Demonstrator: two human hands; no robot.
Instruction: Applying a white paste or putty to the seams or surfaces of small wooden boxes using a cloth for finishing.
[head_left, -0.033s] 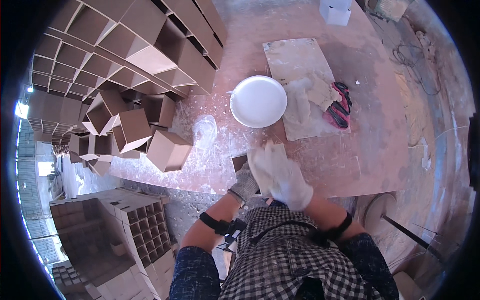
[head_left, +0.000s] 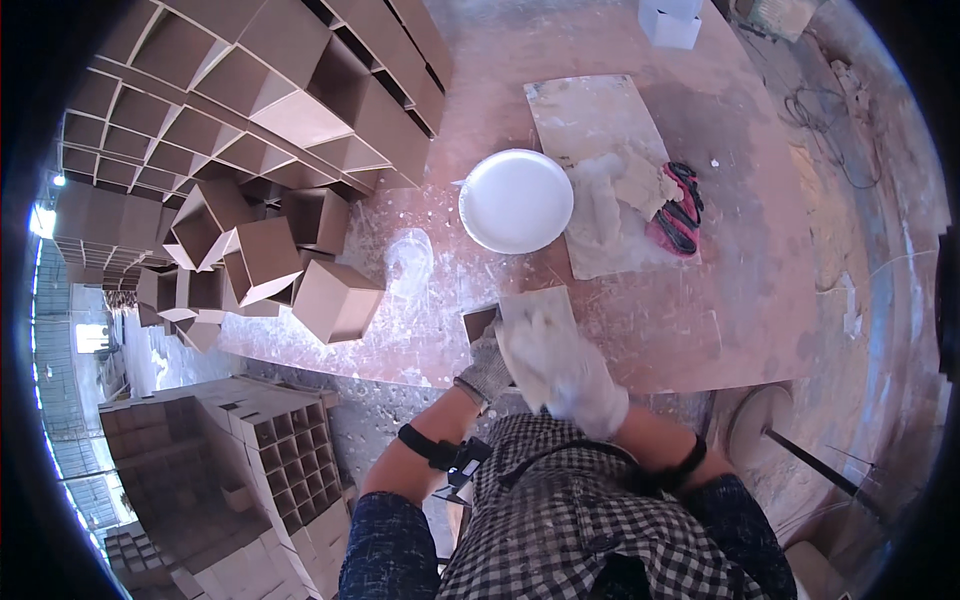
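Near the table's front edge, a small brown box [head_left: 548, 298] lies on its side with its dark open end facing left. My left hand [head_left: 485, 368], in a grey knit glove, grips the box by that open end, its fingers partly inside. Over the box's pale upper face is my right hand [head_left: 578, 378] in a white glove. Motion smears its fingers, so whether they hold anything is unclear. Just beyond the box stands a round white dish [head_left: 516, 202].
Open brown boxes [head_left: 338, 300] lie jumbled at left, below a tall stack of boxes [head_left: 300, 125]. Right of the dish, a dusty board [head_left: 590, 110] bears pale cloth-like pieces [head_left: 600, 200] and a pink-and-black glove [head_left: 677, 215]. A white container [head_left: 670, 28] stands at the far edge.
My right hand has shifted slightly toward me across the box's upper face. My left hand and the box stay almost in place.
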